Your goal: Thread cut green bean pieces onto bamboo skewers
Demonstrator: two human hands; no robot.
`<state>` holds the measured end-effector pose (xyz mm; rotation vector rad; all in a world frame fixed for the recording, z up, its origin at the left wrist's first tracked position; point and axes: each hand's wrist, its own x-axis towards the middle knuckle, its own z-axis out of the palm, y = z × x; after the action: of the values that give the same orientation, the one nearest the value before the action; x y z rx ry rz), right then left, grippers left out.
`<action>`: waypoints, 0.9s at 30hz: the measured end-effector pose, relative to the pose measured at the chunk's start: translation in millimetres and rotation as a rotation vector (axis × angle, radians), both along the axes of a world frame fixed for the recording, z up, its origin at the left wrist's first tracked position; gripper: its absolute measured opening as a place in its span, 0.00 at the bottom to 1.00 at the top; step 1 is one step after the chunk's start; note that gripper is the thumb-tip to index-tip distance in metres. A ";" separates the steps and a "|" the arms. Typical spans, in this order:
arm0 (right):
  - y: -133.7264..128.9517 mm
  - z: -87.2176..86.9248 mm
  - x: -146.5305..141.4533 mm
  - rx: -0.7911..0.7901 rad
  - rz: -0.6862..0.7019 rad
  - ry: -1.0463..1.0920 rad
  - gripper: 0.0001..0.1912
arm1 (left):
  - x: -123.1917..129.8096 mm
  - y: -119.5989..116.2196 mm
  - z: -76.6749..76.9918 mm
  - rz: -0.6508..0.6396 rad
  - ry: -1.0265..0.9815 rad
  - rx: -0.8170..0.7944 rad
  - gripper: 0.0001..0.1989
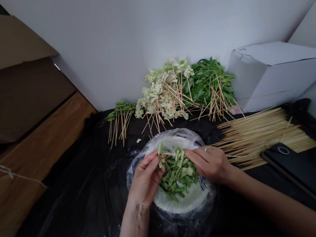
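Over a plastic-lined white bowl, my left hand pinches a piece of green bean between thumb and fingers. My right hand, with a ring on one finger, is closed on a thin bamboo skewer. The skewer points left, its tip at the bean piece; whether it has pierced it I cannot tell. Below both hands, cut green bean pieces are heaped in the bowl. Most of the skewer's length is hidden by my right hand.
Behind the bowl lie skewered green beans, pale cabbage leaves and leafy greens. Loose bamboo skewers and a dark phone are at right. A white box stands behind them; a cardboard box is at left. Black plastic sheeting covers the surface.
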<state>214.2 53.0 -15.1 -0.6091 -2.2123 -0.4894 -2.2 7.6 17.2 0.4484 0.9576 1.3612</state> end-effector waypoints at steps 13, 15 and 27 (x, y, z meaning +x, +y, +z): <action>-0.7 -4.8 -1.1 -0.002 -0.008 -0.017 0.13 | 0.6 -1.4 -0.7 0.000 0.002 0.038 0.15; -1.2 -5.6 -1.3 0.003 -0.012 -0.020 0.12 | 1.4 -0.9 -2.6 -0.001 0.015 0.041 0.15; -3.9 -5.5 -3.9 0.017 0.026 -0.045 0.13 | 19.4 -3.0 -10.5 -0.079 0.105 0.030 0.13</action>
<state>210.3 49.2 -20.7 -0.5647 -2.2538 -0.5127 17.2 4.6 6.7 0.5791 0.9960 1.2917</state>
